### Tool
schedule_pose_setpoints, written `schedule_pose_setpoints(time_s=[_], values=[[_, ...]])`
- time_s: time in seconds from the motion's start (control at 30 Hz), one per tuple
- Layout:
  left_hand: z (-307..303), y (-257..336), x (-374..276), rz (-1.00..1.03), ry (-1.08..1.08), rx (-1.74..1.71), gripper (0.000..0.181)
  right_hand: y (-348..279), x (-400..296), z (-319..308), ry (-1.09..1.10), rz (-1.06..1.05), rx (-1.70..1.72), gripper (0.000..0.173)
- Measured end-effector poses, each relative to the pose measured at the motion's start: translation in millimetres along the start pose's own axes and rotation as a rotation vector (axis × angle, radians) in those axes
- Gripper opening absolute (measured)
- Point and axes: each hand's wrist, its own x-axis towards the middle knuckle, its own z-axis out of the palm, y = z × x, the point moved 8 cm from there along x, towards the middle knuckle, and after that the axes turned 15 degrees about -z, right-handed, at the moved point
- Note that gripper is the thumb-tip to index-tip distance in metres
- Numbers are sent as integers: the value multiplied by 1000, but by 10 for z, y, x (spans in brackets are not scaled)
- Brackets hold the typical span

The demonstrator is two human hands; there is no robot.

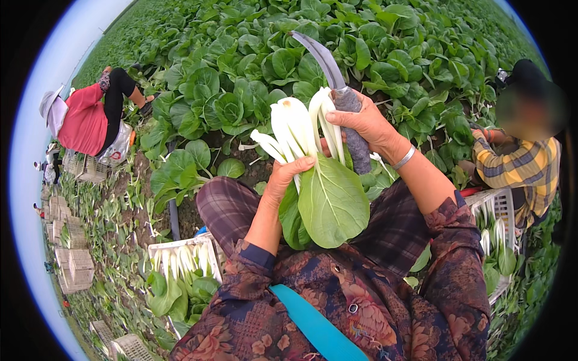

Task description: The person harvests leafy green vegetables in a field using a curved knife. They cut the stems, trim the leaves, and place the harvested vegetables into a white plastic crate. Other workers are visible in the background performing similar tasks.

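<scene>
My left hand point(283, 180) grips a head of bok choy point(292, 128) above my lap, its thumb across the white stalks. The pale cut base points away from me and a broad green leaf point(334, 201) hangs toward my chest. In my right hand point(370, 122) is a sickle point(324, 61) with a curved grey blade and a cloth-wrapped handle; the blade rises away from the bok choy. The right thumb also lies against some outer stalks point(332, 128), which bend apart from the head. Fingers behind the stalks are partly hidden.
Bok choy plants point(244, 94) grow densely ahead. A white crate point(214, 257) of bok choy stands at my left, another crate point(505, 212) at my right. One person point(86, 117) bends at far left; another point(519, 162) sits close at right. More crates point(81, 266) line the left.
</scene>
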Motion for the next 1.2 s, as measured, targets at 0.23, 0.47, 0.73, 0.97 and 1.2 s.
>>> schedule_pose_setpoints(time_s=[0.23, 0.47, 0.73, 0.97, 1.2], values=[[-270, 110, 7, -7, 35, 240, 47, -458, 67, -183, -105, -335, -677, 29], [-362, 29, 24, -80, 43, 294, 45, -660, -86, 177, -343, -623, -1323, 24], [-239, 62, -6, -48, 86, 408, 47, -648, -133, 213, -355, -669, -1345, 18], [-212, 31, -60, -74, 85, 431, 49, -715, -31, -166, -135, -673, -1588, 20], [-78, 62, -175, -81, 74, 359, 53, -134, 195, -1147, -53, -72, -787, 44]])
